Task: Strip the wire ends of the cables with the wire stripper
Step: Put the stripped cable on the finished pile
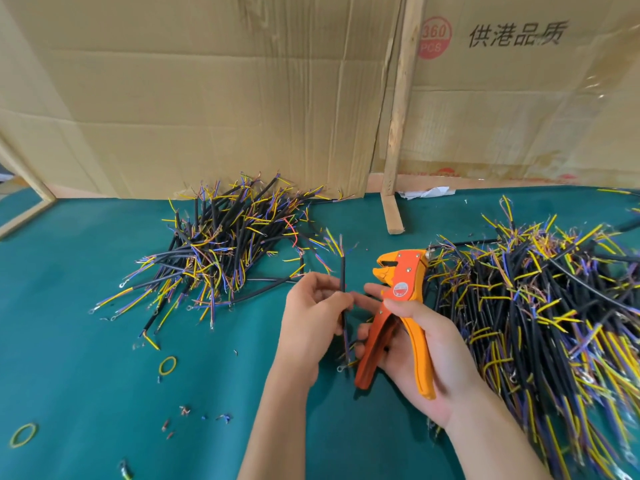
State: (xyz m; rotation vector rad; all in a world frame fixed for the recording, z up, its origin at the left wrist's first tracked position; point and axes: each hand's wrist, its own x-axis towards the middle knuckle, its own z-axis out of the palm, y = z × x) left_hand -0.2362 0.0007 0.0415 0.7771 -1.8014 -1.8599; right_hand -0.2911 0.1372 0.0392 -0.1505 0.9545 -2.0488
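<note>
Black cable [343, 277] in left hand [309, 317], lower end half-hidden behind fingers.

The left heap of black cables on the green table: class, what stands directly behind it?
Behind the left heap of black cables stands a creased brown cardboard sheet, upright on the green table. Whatever lies behind the cardboard is hidden.
</note>
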